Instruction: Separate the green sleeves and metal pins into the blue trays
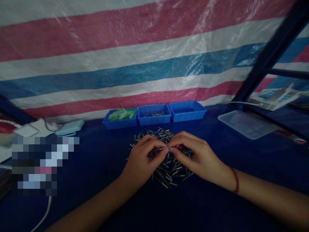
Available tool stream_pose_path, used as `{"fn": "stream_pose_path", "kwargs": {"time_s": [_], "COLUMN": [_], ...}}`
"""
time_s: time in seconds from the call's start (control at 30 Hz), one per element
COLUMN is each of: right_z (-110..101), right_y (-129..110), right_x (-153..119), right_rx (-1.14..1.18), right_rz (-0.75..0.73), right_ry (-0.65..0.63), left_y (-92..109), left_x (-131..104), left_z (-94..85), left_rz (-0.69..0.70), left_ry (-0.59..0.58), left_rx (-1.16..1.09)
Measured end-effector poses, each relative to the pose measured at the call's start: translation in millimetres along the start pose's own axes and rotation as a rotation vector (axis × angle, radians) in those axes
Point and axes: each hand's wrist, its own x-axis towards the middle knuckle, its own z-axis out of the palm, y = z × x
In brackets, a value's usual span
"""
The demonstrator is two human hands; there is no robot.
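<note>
A thin metal rod (165,148) lies level between both hands, above a loose pile of similar metal rods (166,174) on the dark blue table. My left hand (145,154) pinches its left part between thumb and index finger. From the other side, my right hand (195,153) pinches the right end with thumb and fingertips. The fingertips of the two hands nearly meet, and they cover part of the rod.
Behind the pile stand three blue bins: one with green packets (123,114), one with small metal parts (154,120), and a right bin (188,111). A translucent plastic lid (246,124) lies at right. At left are a light blue case (70,128) and cables.
</note>
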Motion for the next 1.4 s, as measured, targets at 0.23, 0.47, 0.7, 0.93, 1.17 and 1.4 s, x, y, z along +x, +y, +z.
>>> {"fn": "stream_pose_path", "kwargs": {"time_s": [0.23,0.47,0.7,0.93,1.17,1.4], "right_z": [3,7,2,-7,0,-16], "right_y": [-1,1,0,34,70,54], "right_x": [0,-1,9,72,96,33], "right_rx": [0.033,0.088,-0.053,-0.453,-0.607,-0.503], "right_rz": [0.046,0.098,0.024,-0.104,-0.014,0.080], "right_ry": [-0.006,-0.066,-0.002,0.188,0.118,0.007], "left_y": [1,0,-7,-18,-26,-28], "left_x": [-1,-1,-1,0,1,1], "left_z": [1.4,-1.1,1.0,-1.3,-3.9,0.6], "left_rz": [0.031,0.044,-0.027,-0.031,0.052,0.102], "left_ry": [0.056,0.004,-0.053,-0.013,-0.090,-0.195], "left_rx": [-0.005,0.007,0.029,0.080,0.158,0.276]}}
